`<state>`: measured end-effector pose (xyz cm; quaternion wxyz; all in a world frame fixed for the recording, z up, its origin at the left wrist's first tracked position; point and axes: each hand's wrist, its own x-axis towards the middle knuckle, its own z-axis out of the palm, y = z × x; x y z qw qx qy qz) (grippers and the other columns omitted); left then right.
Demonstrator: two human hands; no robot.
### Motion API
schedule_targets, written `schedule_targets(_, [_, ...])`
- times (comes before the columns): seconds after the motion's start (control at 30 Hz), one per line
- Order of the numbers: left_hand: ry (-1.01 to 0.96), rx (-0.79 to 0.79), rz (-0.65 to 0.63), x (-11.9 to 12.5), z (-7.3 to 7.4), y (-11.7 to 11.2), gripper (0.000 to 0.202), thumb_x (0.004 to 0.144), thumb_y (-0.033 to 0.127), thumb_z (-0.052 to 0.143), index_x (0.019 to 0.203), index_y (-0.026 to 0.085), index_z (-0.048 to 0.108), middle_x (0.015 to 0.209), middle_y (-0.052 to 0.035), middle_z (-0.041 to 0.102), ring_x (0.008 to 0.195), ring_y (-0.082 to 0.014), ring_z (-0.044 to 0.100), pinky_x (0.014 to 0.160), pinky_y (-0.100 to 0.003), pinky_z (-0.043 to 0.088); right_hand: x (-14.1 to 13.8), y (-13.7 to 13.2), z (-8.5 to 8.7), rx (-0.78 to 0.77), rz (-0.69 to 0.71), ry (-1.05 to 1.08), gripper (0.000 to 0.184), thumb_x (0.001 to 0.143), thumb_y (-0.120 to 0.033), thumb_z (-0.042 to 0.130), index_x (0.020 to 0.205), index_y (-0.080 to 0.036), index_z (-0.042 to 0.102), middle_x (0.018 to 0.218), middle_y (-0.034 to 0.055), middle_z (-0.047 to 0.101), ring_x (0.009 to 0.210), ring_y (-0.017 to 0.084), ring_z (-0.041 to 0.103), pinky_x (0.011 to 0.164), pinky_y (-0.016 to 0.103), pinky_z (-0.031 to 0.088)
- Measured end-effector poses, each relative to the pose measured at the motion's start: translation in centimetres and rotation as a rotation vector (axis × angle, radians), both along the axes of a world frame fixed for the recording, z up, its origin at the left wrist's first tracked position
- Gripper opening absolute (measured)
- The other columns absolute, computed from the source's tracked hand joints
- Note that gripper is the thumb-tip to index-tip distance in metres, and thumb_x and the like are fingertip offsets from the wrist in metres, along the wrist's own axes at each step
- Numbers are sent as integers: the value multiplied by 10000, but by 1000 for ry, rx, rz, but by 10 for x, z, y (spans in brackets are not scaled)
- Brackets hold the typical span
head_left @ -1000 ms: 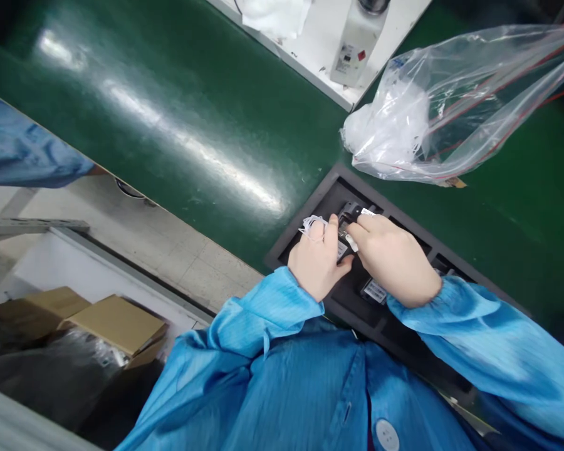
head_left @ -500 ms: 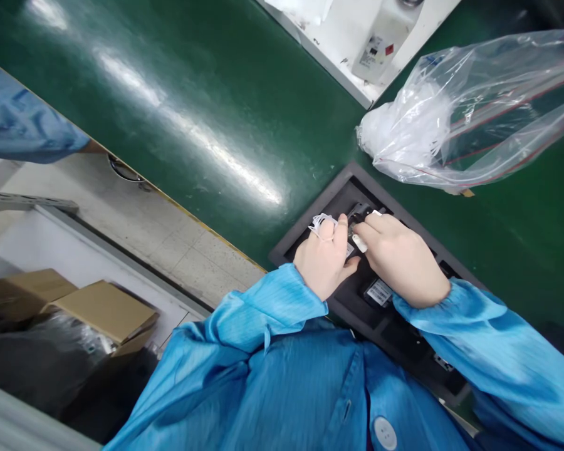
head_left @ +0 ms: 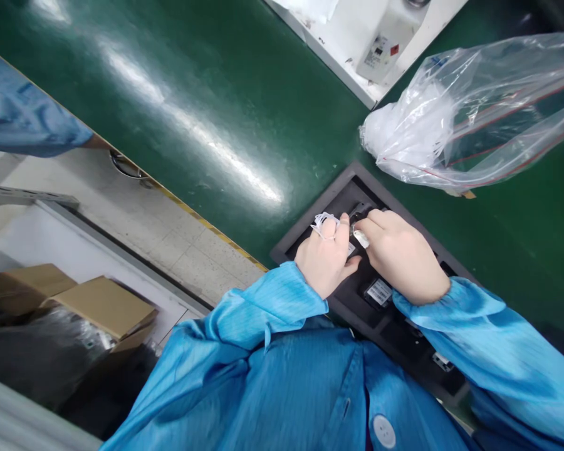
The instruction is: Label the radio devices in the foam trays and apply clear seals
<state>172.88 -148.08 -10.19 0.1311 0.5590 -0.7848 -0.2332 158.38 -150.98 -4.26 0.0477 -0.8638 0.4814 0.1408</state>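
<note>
My left hand [head_left: 323, 257] is closed on a bundle of thin white cords [head_left: 326, 224], which loop out over its fingers. Close beside it, my right hand [head_left: 404, 254] is pinched at the end of a dark device [head_left: 360, 211]. A small white tag-like piece [head_left: 361, 238] shows at its fingertips; what else they grip is hidden. Both hands are over a black foam tray [head_left: 305, 228] with cut-out compartments. Nearer my body, a black item with a white barcode label [head_left: 379, 292] lies in another compartment.
On the green table [head_left: 216, 94], a clear zip bag [head_left: 413, 138] of white material lies beyond the tray. A white shelf [head_left: 343, 56] with a labelled bottle [head_left: 383, 47] stands behind. Cardboard boxes [head_left: 106, 304] are at lower left. Another person's blue sleeve [head_left: 28, 106] appears at the left edge.
My right fingers have shifted slightly at the device, and a white bit above them no longer shows. My left hand keeps its hold on the cords. The view has moved a little.
</note>
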Motion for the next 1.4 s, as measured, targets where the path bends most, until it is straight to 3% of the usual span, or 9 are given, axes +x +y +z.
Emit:
schedule_targets(0.17, [-2, -9, 10, -1, 0, 0, 739, 812, 455, 643, 1414, 100, 401, 1115, -140, 561, 909, -245, 589, 598, -314, 462, -4, -5, 10, 50, 5, 9, 189, 810, -33, 456, 867, -152, 591, 912, 89, 578, 874, 214, 507, 757, 306, 382])
schedule_targets(0.4, [8, 5, 1, 0, 1, 0, 760, 810, 443, 651, 1425, 86, 384, 1135, -142, 546, 911, -249, 584, 600, -323, 475, -7, -6, 4, 7, -190, -154, 173, 884, -128, 453, 908, -167, 620, 863, 58, 576, 826, 181, 553, 713, 275, 391])
schedule_targets(0.67, [9, 0, -8, 0, 1, 0, 759, 806, 446, 652, 1419, 81, 396, 1135, -139, 550, 924, -250, 586, 610, -318, 479, 0, 3, -1, -7, -180, 16, 180, 901, -137, 417, 907, -145, 597, 901, 104, 602, 855, 219, 557, 714, 312, 376])
schedule_targets(0.87, [46, -12, 7, 0, -4, 0, 787, 790, 460, 680, 1420, 81, 399, 1129, -140, 551, 926, -260, 593, 637, -328, 494, -15, -3, 25, 68, -518, -481, 102, 880, -252, 552, 910, -193, 630, 906, 37, 609, 834, 172, 571, 746, 285, 413])
schedule_targets(0.97, [194, 1, 8, 5, -3, -1, 766, 811, 468, 669, 1421, 92, 398, 1116, -132, 560, 978, -257, 591, 744, -333, 514, -18, 5, 32, 176, -690, -814, 120, 852, -312, 624, 852, -195, 647, 947, 27, 587, 892, 164, 560, 800, 283, 414])
schedule_targets(1.07, [521, 39, 2, 15, 7, -3, 607, 848, 428, 631, 1364, 150, 476, 1091, -90, 582, 963, -205, 587, 815, -326, 509, -17, 17, 32, 450, -869, -1079, 183, 848, -377, 640, 889, -199, 642, 916, 20, 597, 807, 152, 550, 719, 281, 418])
schedule_targets(1.17, [824, 159, -9, 22, 19, -3, 404, 848, 350, 618, 1214, 179, 596, 883, -17, 571, 733, -118, 535, 690, -264, 474, -13, 25, 28, 635, -986, -1199, 213, 836, -396, 655, 924, -204, 627, 801, 2, 585, 689, 132, 519, 618, 262, 401])
schedule_targets(1.3, [979, 294, 53, 24, 26, -1, 236, 813, 343, 663, 959, 157, 660, 668, 45, 431, 582, -72, 392, 556, -224, 342, -7, 30, 25, 627, -965, -1184, 199, 837, -386, 658, 913, -208, 616, 716, -26, 553, 632, 105, 489, 584, 234, 389])
schedule_targets(1.4, [967, 343, 104, 22, 24, 1, 173, 817, 325, 660, 778, 161, 620, 604, 65, 348, 561, -66, 333, 547, -224, 295, -2, 36, 25, 424, -855, -1018, 145, 868, -352, 622, 893, -210, 615, 739, -28, 581, 631, 96, 505, 582, 223, 400])
